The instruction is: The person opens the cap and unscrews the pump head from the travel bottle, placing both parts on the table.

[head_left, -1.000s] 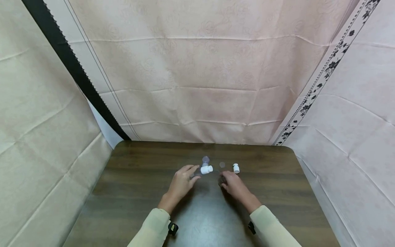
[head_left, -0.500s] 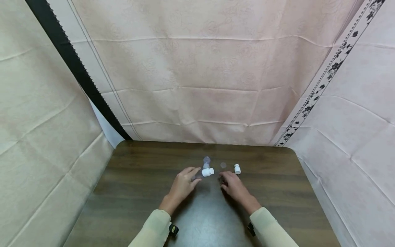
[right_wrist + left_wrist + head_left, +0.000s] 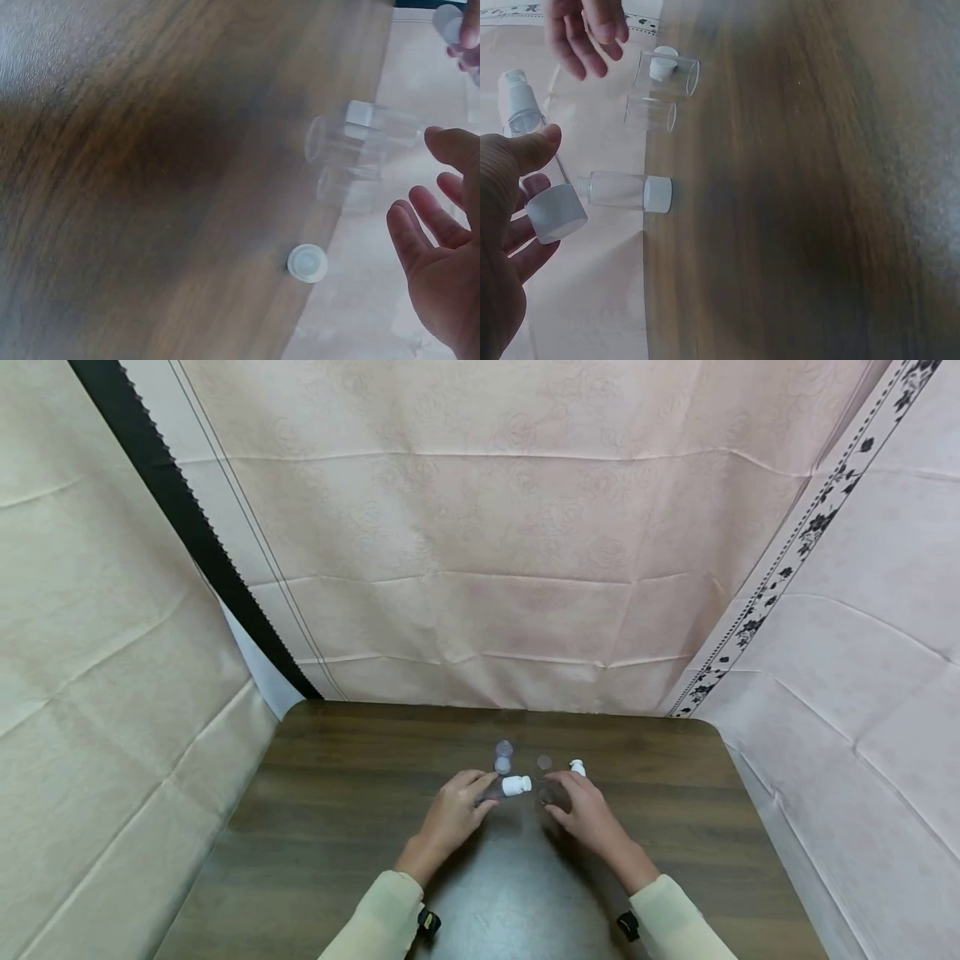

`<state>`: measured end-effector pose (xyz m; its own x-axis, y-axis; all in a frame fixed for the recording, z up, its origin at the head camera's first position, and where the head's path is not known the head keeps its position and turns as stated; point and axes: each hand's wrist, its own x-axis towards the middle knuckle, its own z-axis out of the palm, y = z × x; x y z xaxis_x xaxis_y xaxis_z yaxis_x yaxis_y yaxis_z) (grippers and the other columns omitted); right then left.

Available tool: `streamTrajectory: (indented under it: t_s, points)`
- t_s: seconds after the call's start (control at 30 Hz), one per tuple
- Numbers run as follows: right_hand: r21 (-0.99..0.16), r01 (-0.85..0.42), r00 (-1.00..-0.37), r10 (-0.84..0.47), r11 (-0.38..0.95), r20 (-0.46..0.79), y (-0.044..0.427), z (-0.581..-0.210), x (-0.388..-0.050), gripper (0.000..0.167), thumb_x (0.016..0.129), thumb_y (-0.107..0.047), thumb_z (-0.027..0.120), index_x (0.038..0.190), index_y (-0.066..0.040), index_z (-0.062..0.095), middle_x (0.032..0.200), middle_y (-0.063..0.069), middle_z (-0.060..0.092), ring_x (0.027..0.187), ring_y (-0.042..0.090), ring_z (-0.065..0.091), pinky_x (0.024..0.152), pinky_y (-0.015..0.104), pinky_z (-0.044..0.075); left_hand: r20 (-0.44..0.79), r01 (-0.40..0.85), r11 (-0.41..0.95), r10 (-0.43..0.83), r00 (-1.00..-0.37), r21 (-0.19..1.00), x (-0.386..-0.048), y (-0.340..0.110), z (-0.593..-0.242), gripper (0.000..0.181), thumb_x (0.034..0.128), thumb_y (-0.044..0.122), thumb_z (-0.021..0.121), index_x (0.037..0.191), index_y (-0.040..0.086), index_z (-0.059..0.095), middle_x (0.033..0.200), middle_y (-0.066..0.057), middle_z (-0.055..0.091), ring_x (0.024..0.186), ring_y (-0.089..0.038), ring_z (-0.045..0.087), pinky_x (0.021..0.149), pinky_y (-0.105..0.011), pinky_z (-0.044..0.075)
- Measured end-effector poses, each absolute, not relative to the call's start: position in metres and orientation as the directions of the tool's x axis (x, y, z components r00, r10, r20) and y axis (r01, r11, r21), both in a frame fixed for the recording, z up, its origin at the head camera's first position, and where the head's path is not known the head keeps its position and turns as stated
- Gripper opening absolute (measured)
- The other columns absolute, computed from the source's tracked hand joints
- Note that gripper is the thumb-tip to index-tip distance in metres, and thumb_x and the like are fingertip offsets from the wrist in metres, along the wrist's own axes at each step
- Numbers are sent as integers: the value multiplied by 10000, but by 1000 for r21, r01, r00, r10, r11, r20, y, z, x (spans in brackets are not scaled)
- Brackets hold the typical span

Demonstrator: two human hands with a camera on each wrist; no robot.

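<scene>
My left hand [image 3: 452, 814] holds a clear pump bottle on its side, thumb and fingers around the body. Its white pump [image 3: 517, 786] points right; its white base [image 3: 557, 214] shows in the left wrist view. Beyond this hand stands a second clear bottle [image 3: 619, 189] with a white base, its neck bare. My right hand [image 3: 588, 817] hovers with spread fingers, nothing between them, beside a clear cup-shaped cover [image 3: 545, 795]. A second clear cover [image 3: 544, 762] stands farther back. A white pump head [image 3: 577, 767] is partly hidden behind the right hand.
The small parts stand grouped on a dark wooden table [image 3: 360, 752], toward its far edge. Pale cloth [image 3: 480, 568] hangs behind the table and along both sides. A dark device [image 3: 429, 920] is on each sleeve.
The right fingers have come off the near clear cover, which stays standing, and the hand has shifted slightly right. My left hand has carried the pump bottle a little to the right.
</scene>
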<state>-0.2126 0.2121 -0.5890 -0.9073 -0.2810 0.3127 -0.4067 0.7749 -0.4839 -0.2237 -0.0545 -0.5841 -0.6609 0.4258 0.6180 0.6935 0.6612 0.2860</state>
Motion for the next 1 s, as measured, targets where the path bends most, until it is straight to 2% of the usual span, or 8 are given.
streamTrajectory:
  t_s: [0.27,0.5,0.57,0.73,1.0]
  points:
    - [-561,-394,-917,-266,728,299,215,-573,-203,546,809,-143,895,1296,-66,660,1236,102,701,1117,267,689,900,452,593,599,697,674,460,-655,245,-221,-46,-582,451,790,209,916,1195,84,762,1075,-35,742,974,-189,696,842,-326,601]
    - [-774,-287,-954,-237,565,182,214,-568,-197,519,877,-148,838,1339,-41,627,1274,171,693,1145,365,695,942,472,582,609,729,670,521,-597,141,-219,-36,-580,451,778,241,926,1174,96,767,1071,-28,733,944,-174,678,814,-333,580]
    - [-818,-234,-966,-221,525,135,213,-566,-196,478,905,-184,815,1332,-66,638,1273,175,699,1137,334,706,956,462,580,611,734,671,537,-581,108,-218,-32,-581,438,781,257,924,1161,102,768,1067,-23,727,936,-169,667,792,-329,566]
    - [-852,-123,-983,-178,508,36,212,-563,-194,368,954,-230,762,1287,-101,674,1225,90,723,1085,204,709,940,350,587,605,746,662,565,-561,73,-215,-25,-580,390,803,259,908,1134,108,768,1039,-11,712,907,-161,642,734,-319,532]
    - [-867,-84,-990,-141,491,16,209,-565,-194,152,966,-179,741,1117,-170,742,1068,16,729,930,137,658,783,242,554,600,747,663,580,-551,45,-213,-16,-582,366,816,269,898,1120,121,759,1033,7,706,898,-136,634,714,-292,510]
